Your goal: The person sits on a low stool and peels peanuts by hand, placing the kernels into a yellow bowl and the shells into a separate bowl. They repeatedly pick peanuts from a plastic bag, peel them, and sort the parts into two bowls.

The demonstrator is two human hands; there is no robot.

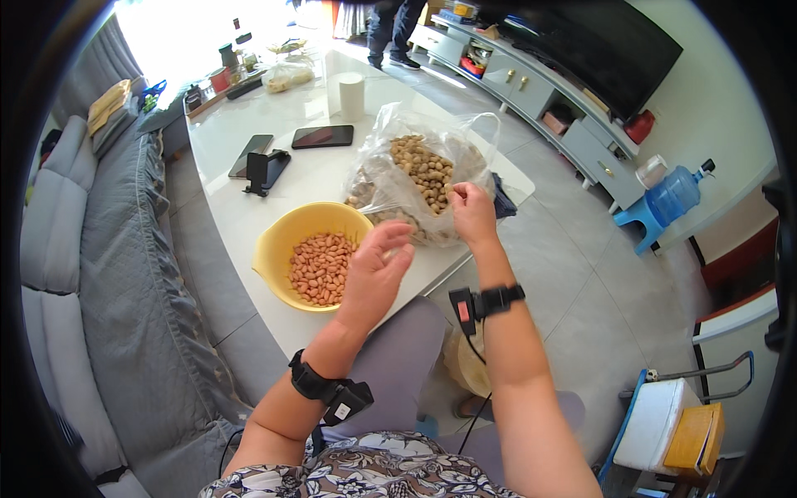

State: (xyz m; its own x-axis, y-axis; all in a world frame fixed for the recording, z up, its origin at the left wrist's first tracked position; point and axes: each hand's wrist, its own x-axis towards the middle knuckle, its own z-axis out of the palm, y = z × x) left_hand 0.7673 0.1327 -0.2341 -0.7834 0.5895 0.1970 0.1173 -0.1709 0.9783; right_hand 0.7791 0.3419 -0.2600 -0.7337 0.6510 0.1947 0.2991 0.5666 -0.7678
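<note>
A living room is seen from above: grey tiled floor, a grey sofa along the person's left, a long grey TV cabinet w/ a dark TV on the far right wall, and a blue water jug on a blue stool near it. Another person's legs are seen at the far end of the room. A white table runs away from the person, between sofa & floor. On it, far end, jars and bottles are gathered in strong window glare; details can't be told. Nearer, a white roll stands upright, a dark tablet lies flat, and two phones lie beside it, one propped on a small stand. At the near end a clear plastic bag, mouth open, is filled w/ peanuts in shell. Just left of it, touching it, a yellow bowl is held on the table edge, approx. half filled w/ shelled reddish peanuts. The left hand is held over the bowl's right rim, fingers loosely spread and half curled, nothing seen gripped in it. The right hand is raised at the bag's right side, fingertips pinched together on sth small, prob. a single peanut; it can't be told for sure. Black bands w/ small devices are worn on both wrists.
</note>
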